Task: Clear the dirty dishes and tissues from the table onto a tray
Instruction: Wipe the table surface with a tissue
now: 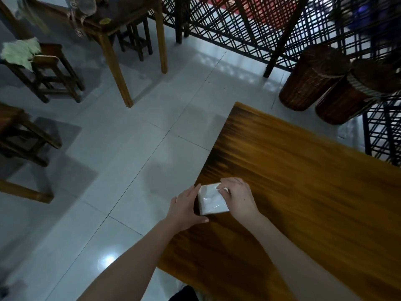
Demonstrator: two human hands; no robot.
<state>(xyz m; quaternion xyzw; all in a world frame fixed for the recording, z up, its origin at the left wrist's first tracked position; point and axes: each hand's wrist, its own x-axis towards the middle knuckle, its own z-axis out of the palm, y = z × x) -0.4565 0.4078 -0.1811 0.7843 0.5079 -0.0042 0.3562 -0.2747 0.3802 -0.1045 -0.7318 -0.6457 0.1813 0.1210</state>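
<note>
A white pack of tissues in shiny wrap sits at the left edge of the brown wooden table. My left hand holds its left side, fingers along the side and thumb under the near corner. My right hand grips its right side, with fingertips curled over the top right edge. No dishes or tray are in sight.
Two brown wicker baskets stand beyond the table's far corner, against a black lattice screen. Across the white tiled floor stand another wooden table and several wooden stools, one holding a pale green cloth.
</note>
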